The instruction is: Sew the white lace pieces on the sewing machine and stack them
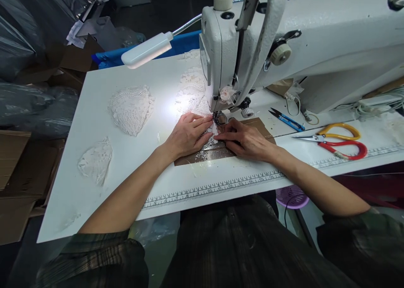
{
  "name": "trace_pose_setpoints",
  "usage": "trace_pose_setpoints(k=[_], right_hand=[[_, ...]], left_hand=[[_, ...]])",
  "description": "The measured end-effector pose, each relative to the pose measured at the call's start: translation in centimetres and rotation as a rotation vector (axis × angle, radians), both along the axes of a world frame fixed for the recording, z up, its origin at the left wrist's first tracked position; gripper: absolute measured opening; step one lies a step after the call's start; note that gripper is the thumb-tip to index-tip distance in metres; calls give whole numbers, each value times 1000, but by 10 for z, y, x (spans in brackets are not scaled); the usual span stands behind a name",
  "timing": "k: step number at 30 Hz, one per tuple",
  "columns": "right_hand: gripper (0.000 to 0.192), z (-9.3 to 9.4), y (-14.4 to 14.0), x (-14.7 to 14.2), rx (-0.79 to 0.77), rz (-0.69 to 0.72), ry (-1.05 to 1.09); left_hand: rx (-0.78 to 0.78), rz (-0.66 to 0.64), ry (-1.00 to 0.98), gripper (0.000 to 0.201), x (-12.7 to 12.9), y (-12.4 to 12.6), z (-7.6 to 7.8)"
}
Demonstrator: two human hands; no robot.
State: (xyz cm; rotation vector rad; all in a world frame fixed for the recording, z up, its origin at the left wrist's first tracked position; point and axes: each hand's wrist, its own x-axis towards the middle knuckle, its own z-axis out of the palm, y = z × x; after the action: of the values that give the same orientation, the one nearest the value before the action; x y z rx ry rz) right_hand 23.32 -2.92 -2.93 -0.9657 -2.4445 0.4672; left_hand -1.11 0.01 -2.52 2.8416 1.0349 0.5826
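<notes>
A white sewing machine (303, 39) stands at the back right of a white table (104, 170). My left hand (187, 134) lies flat, fingers together, pressing a piece of white lace (193, 92) against the table just left of the presser foot (221, 117). My right hand (244, 140) rests flat to the right of the foot, fingertips on the same lace over a brown patch (263, 130). A lit lamp (147, 49) on a flexible neck shines on the lace.
Two other lace pieces (131, 108) (96, 159) lie on the table's left. Blue thread snips (288, 120) and red-and-yellow scissors (336, 140) lie to the right. A printed ruler (214, 188) runs along the front edge. Cardboard boxes (15, 170) and plastic-wrapped bundles (28, 102) stand at left.
</notes>
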Motion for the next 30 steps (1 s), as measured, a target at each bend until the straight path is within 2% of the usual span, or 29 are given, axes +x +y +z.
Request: trace_pose_setpoints(k=[20,27,30], right_hand=[[33,0,-1,-2,-11,-26,0],[33,-2,-1,-2,-31,-38,44],[32,-2,0,-1,-38,-32,53]], left_hand=[[9,17,38,36,1,-5,4],[112,41,81,31,7,-8,3],[169,5,86,26,10,-8,4]])
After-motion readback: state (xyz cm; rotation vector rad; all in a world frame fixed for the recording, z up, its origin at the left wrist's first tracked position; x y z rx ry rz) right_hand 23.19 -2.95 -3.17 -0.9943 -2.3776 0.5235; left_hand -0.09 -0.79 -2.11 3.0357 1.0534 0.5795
